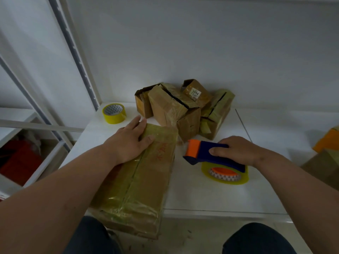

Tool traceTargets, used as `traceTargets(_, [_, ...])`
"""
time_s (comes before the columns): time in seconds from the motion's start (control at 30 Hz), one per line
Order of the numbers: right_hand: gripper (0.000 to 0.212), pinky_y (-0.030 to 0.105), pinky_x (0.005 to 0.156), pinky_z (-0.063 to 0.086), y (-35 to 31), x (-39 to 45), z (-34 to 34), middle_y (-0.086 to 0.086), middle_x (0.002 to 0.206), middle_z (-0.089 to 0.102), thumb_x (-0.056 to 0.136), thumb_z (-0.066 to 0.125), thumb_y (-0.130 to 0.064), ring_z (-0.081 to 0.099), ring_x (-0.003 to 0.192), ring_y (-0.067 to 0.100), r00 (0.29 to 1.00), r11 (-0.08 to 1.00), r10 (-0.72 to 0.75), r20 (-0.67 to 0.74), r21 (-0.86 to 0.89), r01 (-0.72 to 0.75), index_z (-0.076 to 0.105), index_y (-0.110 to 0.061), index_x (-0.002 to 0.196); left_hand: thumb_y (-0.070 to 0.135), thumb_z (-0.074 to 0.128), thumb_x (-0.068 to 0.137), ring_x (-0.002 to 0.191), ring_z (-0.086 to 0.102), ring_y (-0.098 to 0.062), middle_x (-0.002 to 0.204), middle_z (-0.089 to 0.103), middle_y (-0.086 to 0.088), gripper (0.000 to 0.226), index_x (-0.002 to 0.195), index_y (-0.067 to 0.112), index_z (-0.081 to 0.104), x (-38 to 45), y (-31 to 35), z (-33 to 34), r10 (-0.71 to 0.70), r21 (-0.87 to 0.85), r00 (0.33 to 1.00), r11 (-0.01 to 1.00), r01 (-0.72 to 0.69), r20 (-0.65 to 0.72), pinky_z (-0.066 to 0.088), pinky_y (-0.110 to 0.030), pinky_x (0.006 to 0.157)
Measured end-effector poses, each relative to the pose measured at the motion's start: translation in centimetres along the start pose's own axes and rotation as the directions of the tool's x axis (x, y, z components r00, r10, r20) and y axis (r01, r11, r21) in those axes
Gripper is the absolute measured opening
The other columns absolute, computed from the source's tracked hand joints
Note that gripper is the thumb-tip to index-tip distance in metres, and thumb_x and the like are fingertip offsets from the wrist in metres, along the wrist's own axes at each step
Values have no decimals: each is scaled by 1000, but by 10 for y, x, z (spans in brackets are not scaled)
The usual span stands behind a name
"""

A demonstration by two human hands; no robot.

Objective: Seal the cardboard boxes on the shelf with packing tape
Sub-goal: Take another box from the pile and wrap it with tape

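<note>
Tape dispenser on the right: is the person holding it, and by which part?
Yes. The right hand grips the tape dispenser by its blue handle. The left hand only rests flat on the long cardboard box.

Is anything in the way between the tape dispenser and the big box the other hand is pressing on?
Nothing visible. The right hand grips the dispenser beside the box, with only bare shelf between them. The left hand rests flat on the box's far end.

Storeroom or packing area. White metal shelving with slotted uprights (80, 57); white shelf board (211, 195); heap of taped cardboard boxes (183, 109) against a bare wall; spare tape roll (114, 113); red crate (20, 162) lay below.
</note>
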State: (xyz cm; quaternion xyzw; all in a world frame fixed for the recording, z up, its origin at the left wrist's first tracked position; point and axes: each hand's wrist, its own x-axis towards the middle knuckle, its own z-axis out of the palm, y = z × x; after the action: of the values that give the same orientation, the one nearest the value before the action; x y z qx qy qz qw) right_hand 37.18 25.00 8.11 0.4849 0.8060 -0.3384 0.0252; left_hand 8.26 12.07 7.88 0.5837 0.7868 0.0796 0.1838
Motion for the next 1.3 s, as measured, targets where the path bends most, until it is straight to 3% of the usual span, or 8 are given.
traceTargets(0.2, [34,24,60,40,-32,24,-1,0,77,62,85,61,-53,59,70,13,995,998,39,87,-55,-35,63,-21,73,64,28,95,149,13,-27,163,-10,13,74,156,33,0,1,-1,1,-1,2,1000,1000,1,-7,18,-41,119])
traceTargets(0.37, [31,23,53,45,-24,29,0,5,71,68,83,67,-41,60,54,16,930,881,216,296,353,-317,73,-11,87,64,30,95,149,14,-28,163,-9,13,74,156,32,2,5,-2,2,-6,-15,1000,1000,6,-5,18,-42,119])
traceTargets(0.53, [34,20,47,41,-14,31,11,4,60,63,81,66,-42,52,44,14,859,783,283,427,414,-464,75,-9,77,61,33,96,149,14,-27,163,-8,14,73,156,32,4,4,-2,1,-6,-49,1000,999,5,-15,18,-40,119])
traceTargets(0.73, [43,32,67,55,-4,23,14,13,88,73,76,74,-43,68,73,26,920,838,365,141,382,-390,69,-7,98,48,41,100,149,13,-19,162,-7,16,64,156,31,16,-2,-1,-6,-45,-296,999,955,36,-24,16,-36,117])
traceTargets(0.87, [51,36,70,53,11,-1,7,16,85,74,73,75,-51,70,78,32,943,856,331,-40,434,-282,71,-4,94,52,55,93,146,23,-14,161,9,22,63,150,37,32,-21,-8,-14,-258,-695,954,715,80,-155,27,-40,117])
traceTargets(1.0, [49,43,75,55,13,-33,5,16,79,75,76,72,-51,71,79,38,953,863,280,-117,465,-197,74,-3,88,54,57,90,145,24,-16,160,16,15,64,148,39,35,-58,-13,-14,-195,-500,963,863,78,-187,26,-39,116])
traceTargets(1.13, [50,49,81,56,4,-59,15,12,76,75,76,71,-53,72,75,34,967,889,215,-137,438,-136,74,-5,86,66,55,83,145,22,-18,161,5,13,88,153,42,8,-94,-15,-6,-112,-271,988,953,136,103,25,-35,114])
traceTargets(1.3, [41,37,66,54,-11,-86,33,4,69,74,80,67,-51,71,65,23,973,928,103,-208,372,-19,72,-11,82,64,53,86,147,18,-18,163,-2,12,90,154,39,1,-105,-10,12,-173,-312,984,934,173,28,20,-35,116])
